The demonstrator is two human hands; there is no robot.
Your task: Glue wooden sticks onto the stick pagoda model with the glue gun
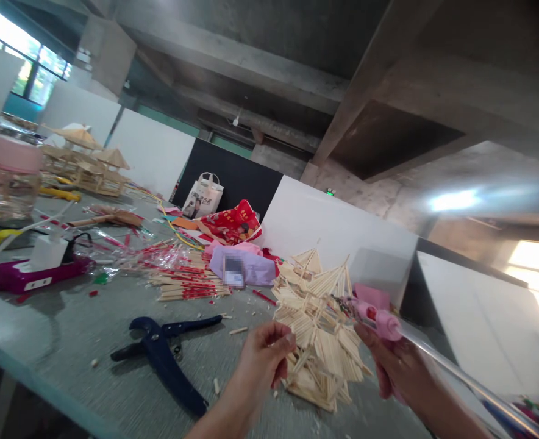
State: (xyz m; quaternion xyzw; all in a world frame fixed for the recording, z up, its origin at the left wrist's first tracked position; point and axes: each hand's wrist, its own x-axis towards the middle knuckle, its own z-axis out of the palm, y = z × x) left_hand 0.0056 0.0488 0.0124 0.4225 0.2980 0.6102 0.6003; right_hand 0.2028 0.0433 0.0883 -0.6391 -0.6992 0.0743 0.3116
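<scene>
On the grey table [68,341], the left hand [263,353] pinches the pale wooden-stick pavilion model [317,329] while the right hand [395,366] grips a pink glue gun [372,317], seemingly mid-gluing 1 joint, needing steady aim.

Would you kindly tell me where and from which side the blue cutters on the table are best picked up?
Probably by the two long handles of the blue cutters, which lie flat with the handles spread toward the right and near edge. Coming from above with the left hand, which is nearest, looks best, closing around both handles and keeping clear of the curved head.
</scene>
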